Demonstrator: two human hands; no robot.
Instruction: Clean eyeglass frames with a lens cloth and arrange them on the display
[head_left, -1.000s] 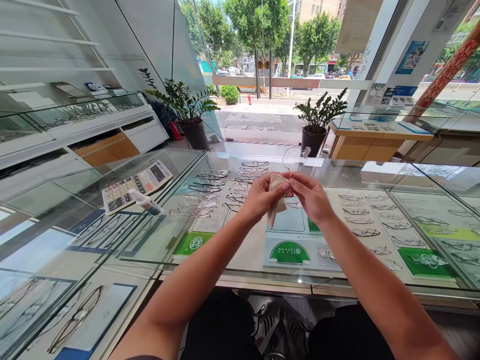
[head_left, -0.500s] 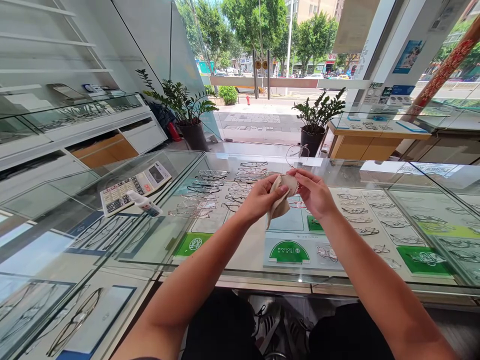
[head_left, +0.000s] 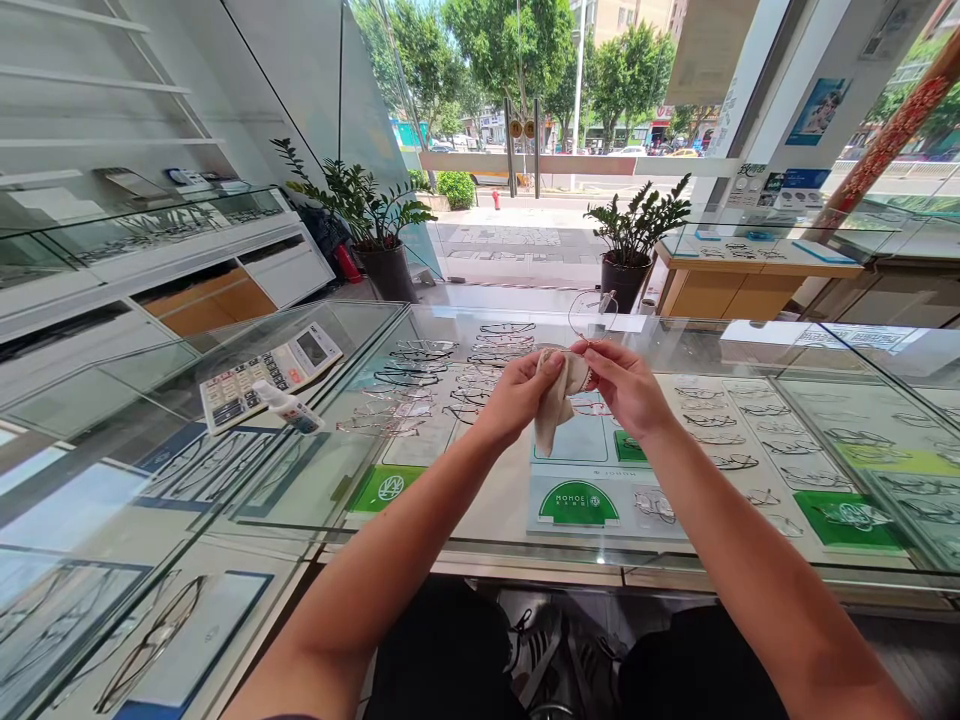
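Note:
Over the glass counter [head_left: 480, 500] I hold a thin-rimmed pair of glasses [head_left: 592, 312] with clear lenses. My right hand [head_left: 624, 388] pinches the frame near its lower edge. My left hand [head_left: 519, 394] is closed on a small beige cloth [head_left: 559, 400], pressed against the lower lens; the cloth's loose end hangs down. Both hands meet at the middle of the view, above the counter top.
Rows of glasses [head_left: 450, 385] lie on display under the glass. A calculator [head_left: 266, 375] and a small spray bottle [head_left: 289, 406] rest on the counter to the left. Two potted plants [head_left: 636, 235] stand by the window beyond. More showcases run along both sides.
My hands shifted slightly while rubbing; the cloth bunched around the lens half a second ago and now hangs lower again. The glasses stay upright in my right hand.

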